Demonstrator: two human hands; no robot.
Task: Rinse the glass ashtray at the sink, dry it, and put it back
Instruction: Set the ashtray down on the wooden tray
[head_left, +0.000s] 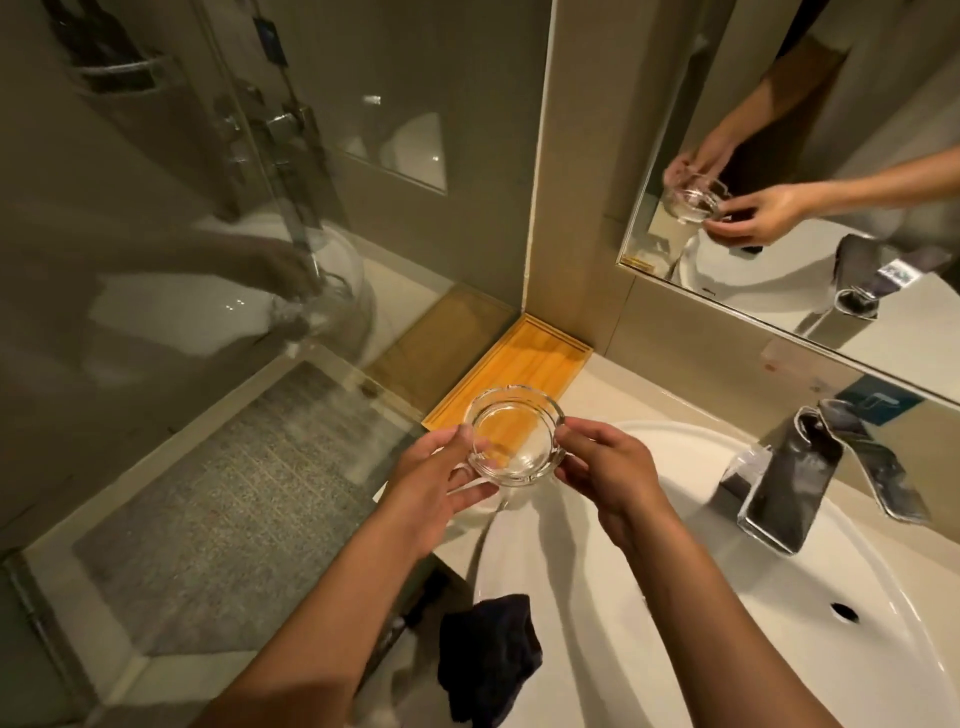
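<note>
A clear round glass ashtray (511, 435) with a notched rim is held upright in the air, over the near end of a wooden tray (535, 358) and the left rim of the white sink (675, 597). My left hand (436, 483) grips its left side, thumb on the rim. My right hand (608, 473) holds its right side with the fingertips. The chrome faucet (795, 478) stands to the right; no water runs from it.
A dark cloth (488, 660) hangs over the sink's front left edge. A mirror (810, 171) on the right wall reflects both hands and the ashtray. A glass shower partition (171, 249) stands to the left, with a grey floor mat (223, 519) behind it.
</note>
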